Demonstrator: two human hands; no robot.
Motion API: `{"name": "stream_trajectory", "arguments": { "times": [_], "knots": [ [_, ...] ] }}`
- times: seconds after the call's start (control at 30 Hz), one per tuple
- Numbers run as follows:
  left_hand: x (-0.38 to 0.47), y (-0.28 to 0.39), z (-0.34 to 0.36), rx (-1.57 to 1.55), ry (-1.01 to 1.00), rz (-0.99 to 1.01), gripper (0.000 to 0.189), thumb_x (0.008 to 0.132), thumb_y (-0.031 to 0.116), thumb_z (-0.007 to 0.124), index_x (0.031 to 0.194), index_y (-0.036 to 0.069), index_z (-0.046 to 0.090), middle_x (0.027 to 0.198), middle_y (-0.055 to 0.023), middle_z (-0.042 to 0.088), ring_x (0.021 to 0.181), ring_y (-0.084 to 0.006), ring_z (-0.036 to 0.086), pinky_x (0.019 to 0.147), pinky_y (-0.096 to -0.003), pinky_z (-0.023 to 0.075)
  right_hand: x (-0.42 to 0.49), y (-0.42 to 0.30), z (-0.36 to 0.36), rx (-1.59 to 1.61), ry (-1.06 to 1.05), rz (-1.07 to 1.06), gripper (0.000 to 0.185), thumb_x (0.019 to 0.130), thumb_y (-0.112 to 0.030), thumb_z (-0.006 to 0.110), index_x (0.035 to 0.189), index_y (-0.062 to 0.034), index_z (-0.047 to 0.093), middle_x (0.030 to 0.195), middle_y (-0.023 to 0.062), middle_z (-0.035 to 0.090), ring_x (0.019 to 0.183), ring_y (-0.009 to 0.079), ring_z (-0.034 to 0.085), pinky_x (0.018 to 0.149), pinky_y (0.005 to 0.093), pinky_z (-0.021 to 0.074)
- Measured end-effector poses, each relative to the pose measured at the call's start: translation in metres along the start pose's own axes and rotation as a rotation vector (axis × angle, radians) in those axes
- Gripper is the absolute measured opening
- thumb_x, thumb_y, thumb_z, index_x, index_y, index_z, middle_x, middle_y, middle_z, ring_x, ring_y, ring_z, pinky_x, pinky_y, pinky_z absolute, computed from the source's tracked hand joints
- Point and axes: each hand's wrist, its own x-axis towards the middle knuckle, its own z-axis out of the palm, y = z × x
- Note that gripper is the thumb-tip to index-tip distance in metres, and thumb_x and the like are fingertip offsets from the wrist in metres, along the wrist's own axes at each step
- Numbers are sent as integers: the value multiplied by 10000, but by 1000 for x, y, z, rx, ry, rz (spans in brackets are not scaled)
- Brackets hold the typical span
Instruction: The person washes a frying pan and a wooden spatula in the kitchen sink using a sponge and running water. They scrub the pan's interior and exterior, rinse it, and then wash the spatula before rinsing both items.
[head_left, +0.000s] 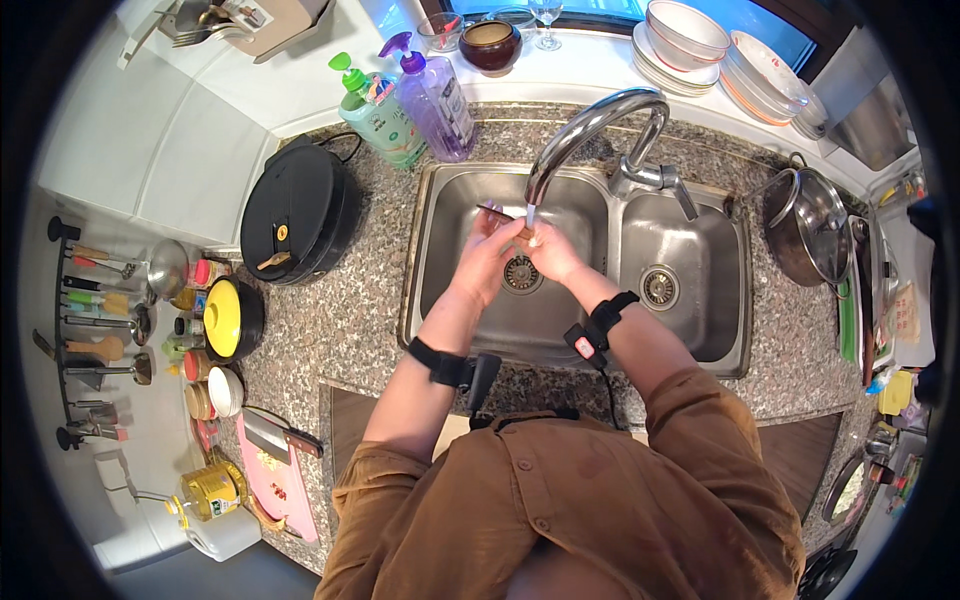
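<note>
Both of my hands meet over the left basin (480, 330) of a stainless steel sink, beneath the chrome faucet (577, 131). Water (531, 216) runs from the spout onto them. A slim dark brown stick-like thing (495, 213) lies in my left hand (486, 259), its thin end pointing up and left; what it is exactly I cannot make out. My right hand (551, 253) is curled at the other end of this thing, and the fingers of the two hands overlap there. Below them shows the basin's drain strainer (523, 276).
A black electric cooker (300, 214) and two pump bottles (439, 105) stand left of and behind the sink. On the left counter a cleaver (270, 435) lies on a pink cutting board (300, 502). A lidded pot (806, 225) sits to the right.
</note>
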Motion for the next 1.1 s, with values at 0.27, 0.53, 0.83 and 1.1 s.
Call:
{"name": "stream_trajectory", "arguments": {
  "times": [0.27, 0.53, 0.83, 1.1],
  "knots": [
    [45, -30, 32, 132, 343, 188, 263, 910, 52, 502, 1136, -60, 577, 1035, -82, 631, 898, -159, 587, 834, -310, 457, -15, 1, 33, -259, 274, -17, 316, 826, -74, 542, 1135, -44, 486, 1097, 209, 535, 995, 439, 557, 810, 482, 488],
    [31, 20, -3, -360, 111, 256, 251, 974, 64, 455, 1204, -1, 531, 1222, -133, 590, 1204, -214, 518, 1054, -339, 368, -26, 30, 12, -324, 169, 250, 446, 725, 21, 597, 1154, -58, 504, 1115, 194, 540, 1054, 386, 543, 889, 460, 459],
    [26, -3, -1, -670, 278, 31, 205, 961, 294, 547, 927, 93, 530, 978, -95, 618, 978, -237, 573, 980, -384, 428, -15, -41, 22, -528, 216, -232, 442, 812, -68, 537, 1250, -99, 490, 1085, 153, 581, 993, 346, 581, 866, 450, 456],
    [5, 33, -26, -363, 254, 71, 184, 936, 248, 598, 943, 66, 567, 955, -73, 614, 1016, -252, 580, 966, -404, 438, -15, 11, 0, -492, 31, -152, 234, 856, -266, 641, 1023, -110, 587, 875, 113, 661, 820, 330, 643, 722, 433, 519]
  ]
}}
